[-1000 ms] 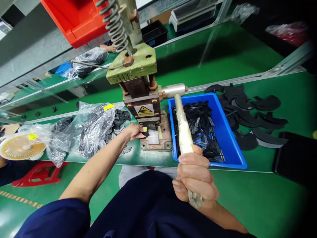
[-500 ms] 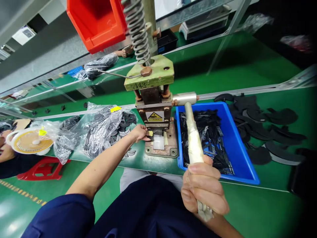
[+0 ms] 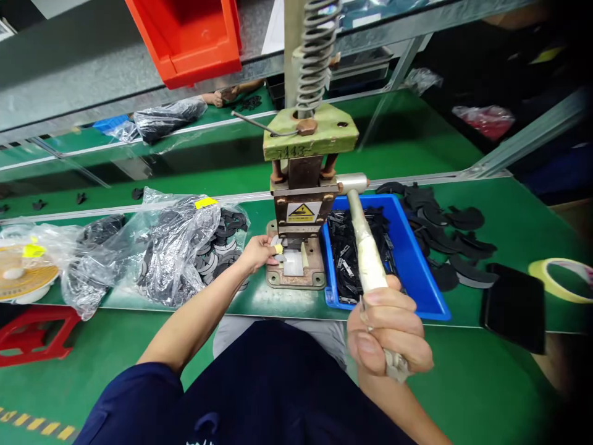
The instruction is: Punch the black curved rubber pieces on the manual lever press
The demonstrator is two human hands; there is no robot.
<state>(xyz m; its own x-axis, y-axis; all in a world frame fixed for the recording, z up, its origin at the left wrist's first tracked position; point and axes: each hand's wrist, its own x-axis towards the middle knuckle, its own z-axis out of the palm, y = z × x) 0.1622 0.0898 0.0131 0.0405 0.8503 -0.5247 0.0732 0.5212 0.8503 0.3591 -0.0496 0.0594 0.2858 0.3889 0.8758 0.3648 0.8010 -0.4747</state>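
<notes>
Gripping the press lever (image 3: 365,253), right hand (image 3: 389,334) was closed; left hand (image 3: 257,252) pinched a small part (image 3: 279,249) under the hand press (image 3: 303,210) die, likely the loading step; next, fingers clear.

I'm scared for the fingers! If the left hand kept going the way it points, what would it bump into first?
Probably the press: the left hand points right, fingertips already at the gap above its base plate. Depth is hard to judge.
</notes>
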